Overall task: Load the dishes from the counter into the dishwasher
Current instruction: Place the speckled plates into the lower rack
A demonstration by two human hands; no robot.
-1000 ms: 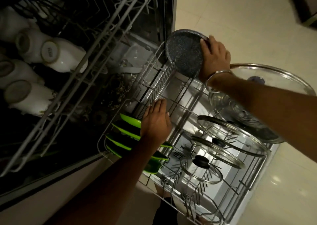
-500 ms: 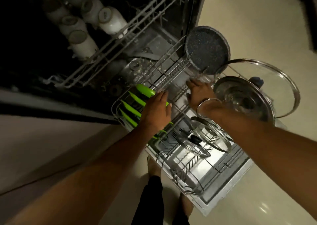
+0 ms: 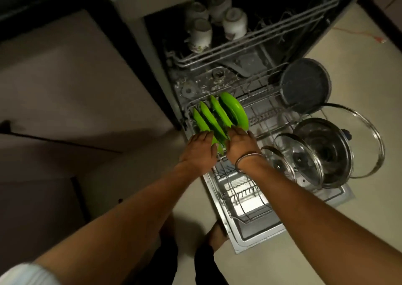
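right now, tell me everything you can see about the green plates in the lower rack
Four bright green plates, glossy and plastic-looking, stand on edge in a row between the tines at the left end of the pulled-out lower rack. They lean slightly and sit roughly parallel, faces toward the rack's open middle. The left hand and right hand both rest against the nearest plates' lower edges; whether they grip them is unclear.
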